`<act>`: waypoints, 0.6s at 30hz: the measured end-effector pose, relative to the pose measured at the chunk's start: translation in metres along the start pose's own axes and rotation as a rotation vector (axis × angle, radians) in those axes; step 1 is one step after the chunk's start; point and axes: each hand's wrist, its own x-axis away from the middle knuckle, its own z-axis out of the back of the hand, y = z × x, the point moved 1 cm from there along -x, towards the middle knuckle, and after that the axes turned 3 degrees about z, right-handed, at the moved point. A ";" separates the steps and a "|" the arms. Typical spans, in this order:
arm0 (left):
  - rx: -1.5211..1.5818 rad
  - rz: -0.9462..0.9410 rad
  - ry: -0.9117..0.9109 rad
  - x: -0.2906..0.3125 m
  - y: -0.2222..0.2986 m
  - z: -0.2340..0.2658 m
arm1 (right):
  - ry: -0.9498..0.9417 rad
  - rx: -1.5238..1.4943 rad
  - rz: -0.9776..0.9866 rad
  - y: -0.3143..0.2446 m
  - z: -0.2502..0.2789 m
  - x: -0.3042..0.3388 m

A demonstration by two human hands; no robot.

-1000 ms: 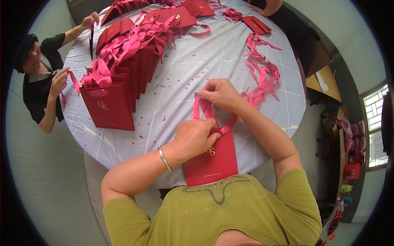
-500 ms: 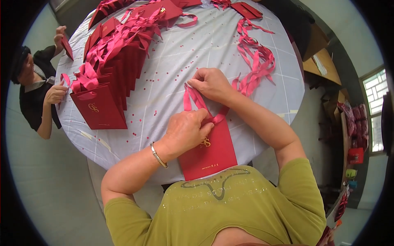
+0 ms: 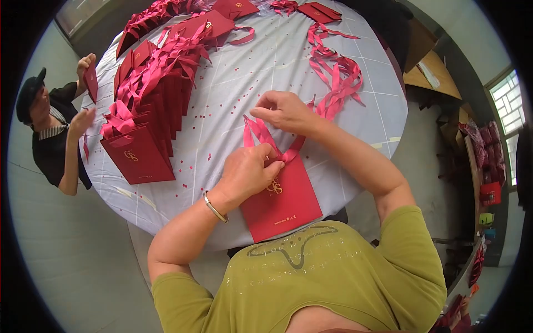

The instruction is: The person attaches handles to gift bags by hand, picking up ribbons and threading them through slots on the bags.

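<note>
A flat red paper bag [image 3: 288,202] with gold print lies at the table's near edge, its bottom edge toward me. My left hand [image 3: 250,173] is closed at its top, thumb and forefinger pinching the pink ribbon [image 3: 292,151]. The ribbon handle rises in a narrow loop beyond that hand. At the loop's far tip, my right hand [image 3: 284,114] has its thumb and bent forefinger together by the ribbon; the exact grip is small to see. A silver bangle [image 3: 215,207] circles my left wrist.
A row of standing red bags [image 3: 139,155] with pink ribbons fills the table's left side. Loose pink ribbons [image 3: 338,83] lie at the right, near a red bag stack [image 3: 320,12]. A co-worker [image 3: 61,127] at the left holds a red piece [image 3: 91,83]. Red dots speckle the white cloth [image 3: 383,116].
The view has shifted slightly. My hands stay at the bag and ribbon, with little movement. The co-worker's nearer hand has lifted from the row of bags.
</note>
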 end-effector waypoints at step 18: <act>0.035 0.073 -0.040 -0.009 -0.006 0.000 | -0.444 0.340 0.268 -0.042 0.063 0.086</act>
